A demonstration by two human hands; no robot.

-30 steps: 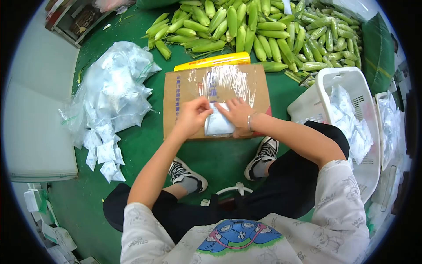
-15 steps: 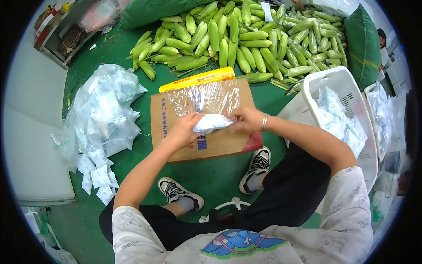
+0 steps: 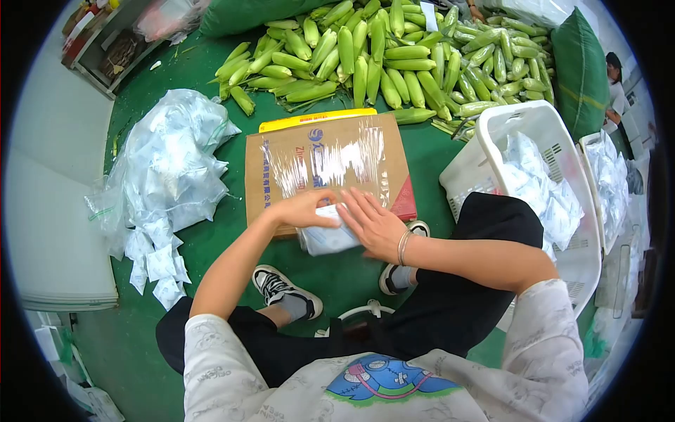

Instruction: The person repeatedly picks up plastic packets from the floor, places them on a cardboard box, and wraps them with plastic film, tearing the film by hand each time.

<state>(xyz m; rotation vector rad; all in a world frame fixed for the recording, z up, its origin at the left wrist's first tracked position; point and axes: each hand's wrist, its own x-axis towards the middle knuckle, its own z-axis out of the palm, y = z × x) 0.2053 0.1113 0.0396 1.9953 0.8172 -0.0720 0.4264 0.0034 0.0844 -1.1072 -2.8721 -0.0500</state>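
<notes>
A white-and-pale-blue packet [image 3: 329, 237] is held at the near edge of the cardboard box [image 3: 281, 158]. My left hand [image 3: 309, 211] curls round its left and top side, with the thumb lying across it. Over its right side lies my right hand [image 3: 373, 224], fingers stretched and pressed side by side on the packet. Clear film shines on the box top, and a yellow film roll box [image 3: 316, 118] shows behind the far edge. The underside of the packet is hidden.
Green corn [image 3: 344, 53] is heaped beyond the box, with wrapped ears at the right. A bag of pale packets [image 3: 169, 155] lies left. White baskets [image 3: 492, 151] with packets stand right. Green sacks [image 3: 578, 77] flank the corn. Another person [image 3: 614, 88] is at far right.
Both hands have moved nearer my body with the packet, and my right hand now lies flat over it. The cardboard box appears tilted up, hiding more of the yellow film roll box.
</notes>
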